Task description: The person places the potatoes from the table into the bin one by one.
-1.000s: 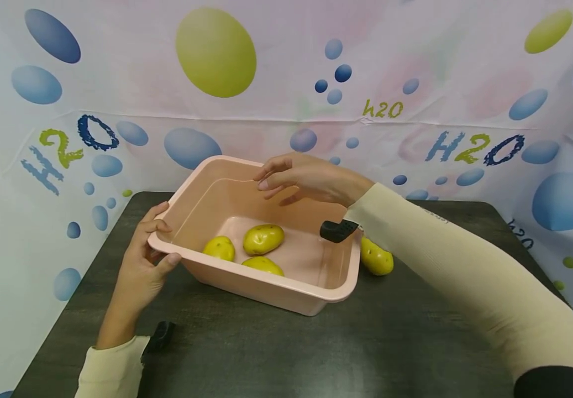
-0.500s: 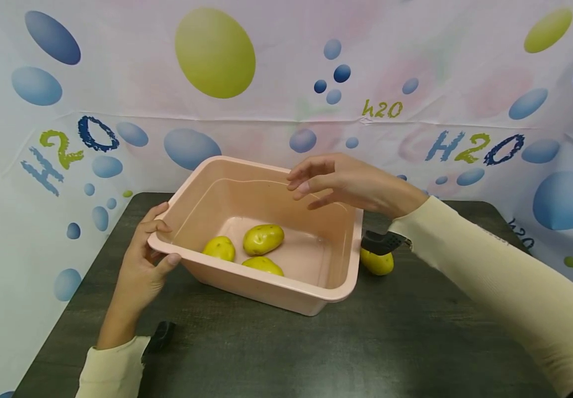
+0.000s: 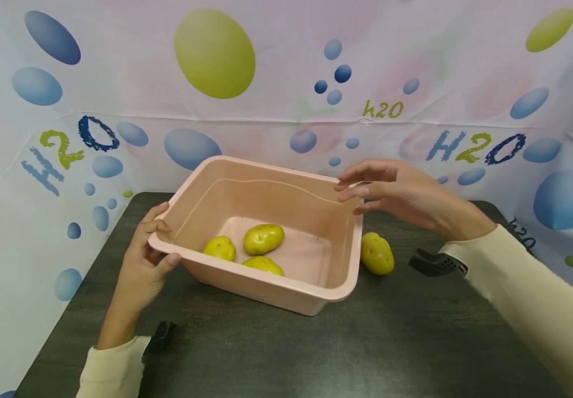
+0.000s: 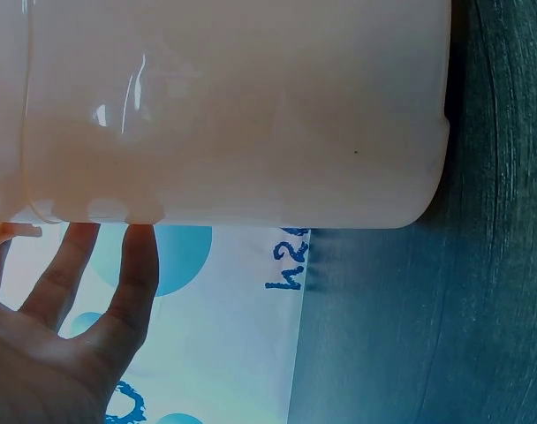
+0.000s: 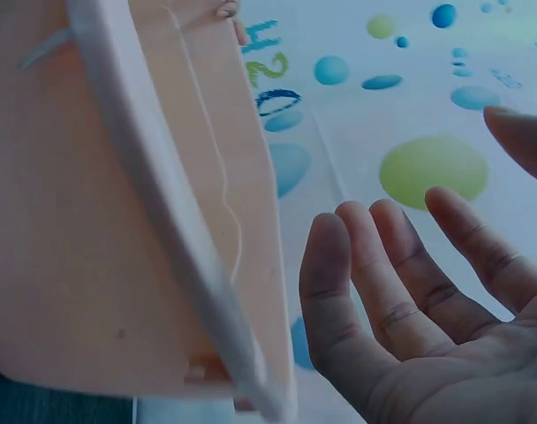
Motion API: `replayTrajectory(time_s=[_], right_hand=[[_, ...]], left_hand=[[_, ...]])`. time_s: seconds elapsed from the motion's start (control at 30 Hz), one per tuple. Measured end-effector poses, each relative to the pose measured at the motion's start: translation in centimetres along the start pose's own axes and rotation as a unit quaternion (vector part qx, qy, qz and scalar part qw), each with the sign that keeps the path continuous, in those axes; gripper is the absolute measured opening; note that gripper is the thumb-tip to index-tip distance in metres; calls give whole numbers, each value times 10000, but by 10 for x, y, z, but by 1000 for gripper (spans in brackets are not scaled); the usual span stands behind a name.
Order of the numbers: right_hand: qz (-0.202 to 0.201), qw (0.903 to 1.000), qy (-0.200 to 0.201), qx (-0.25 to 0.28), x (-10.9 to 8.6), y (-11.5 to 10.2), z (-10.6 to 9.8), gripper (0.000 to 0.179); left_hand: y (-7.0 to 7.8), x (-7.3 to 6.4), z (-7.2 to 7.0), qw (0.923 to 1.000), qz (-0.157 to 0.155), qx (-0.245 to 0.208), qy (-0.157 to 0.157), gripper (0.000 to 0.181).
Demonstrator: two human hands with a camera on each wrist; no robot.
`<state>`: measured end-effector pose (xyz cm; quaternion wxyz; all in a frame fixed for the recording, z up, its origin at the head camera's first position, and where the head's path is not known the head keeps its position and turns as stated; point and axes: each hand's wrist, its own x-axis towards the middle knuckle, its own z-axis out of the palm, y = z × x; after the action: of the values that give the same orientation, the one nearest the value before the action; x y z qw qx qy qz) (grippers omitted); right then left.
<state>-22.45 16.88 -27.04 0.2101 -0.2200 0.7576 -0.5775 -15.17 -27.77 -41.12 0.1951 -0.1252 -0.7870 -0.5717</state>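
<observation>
A pink plastic basin [image 3: 266, 287] stands on the dark table, its left side gripped at the rim corner by my left hand [image 3: 142, 265], thumb over the front edge. Inside the basin lie three yellow potatoes, one of them a whole potato [image 3: 263, 239] near the middle. A further potato [image 3: 377, 254] rests on the table just right of the basin. Over the basin's back right corner hovers my right hand [image 3: 405, 193], fingers loosely bent and holding nothing. In the right wrist view its palm and fingers [image 5: 326, 265] show beside the basin wall.
The dark wooden table [image 3: 356, 354] extends in front of the basin and to both sides. Behind it hangs a white cloth [image 3: 276, 66] printed with coloured bubbles and H2O lettering. A black strap device [image 3: 435, 262] sits on my right wrist.
My right hand has moved right, from over the basin's middle to its right back corner, uncovering the potato outside. The left hand, basin and potatoes have stayed put.
</observation>
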Motion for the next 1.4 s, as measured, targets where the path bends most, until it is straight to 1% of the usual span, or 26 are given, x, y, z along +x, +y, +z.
replayTrajectory(time_s=[0.13,0.27,0.4,0.53,0.77,0.93,1.1,1.23,1.3,1.4], right_hand=[[-172,9998,54,45,-18,8,-13,32],[-265,9995,81,161,-30,19,-23,34],[-117,9994,313,118,-39,31,-27,34],[27,9981,570,219,-46,47,-28,34],[-108,9939,814,733,-58,80,-26,32],[60,9883,1128,1027,-64,101,-24,29],[188,9856,1303,1057,-69,116,-23,28],[249,9852,1428,919,-72,126,-20,28],[211,9852,1499,806,-73,131,-18,28],[33,9844,1594,746,-74,139,-14,31]], left_hand=[[1,0,0,10000,-6,13,-22,47],[2,1,0,10000,-60,57,-9,48],[1,1,1,9999,-104,-41,-25,48],[0,1,2,9998,-118,-153,-62,47],[1,1,2,9998,-118,-124,-84,48],[2,1,2,9997,-182,-113,-78,49],[2,0,2,9997,-190,-173,-60,48],[2,0,2,9996,-174,-207,-29,48],[3,0,1,9997,-172,-169,-5,48],[3,-1,1,9998,-168,-125,8,48]])
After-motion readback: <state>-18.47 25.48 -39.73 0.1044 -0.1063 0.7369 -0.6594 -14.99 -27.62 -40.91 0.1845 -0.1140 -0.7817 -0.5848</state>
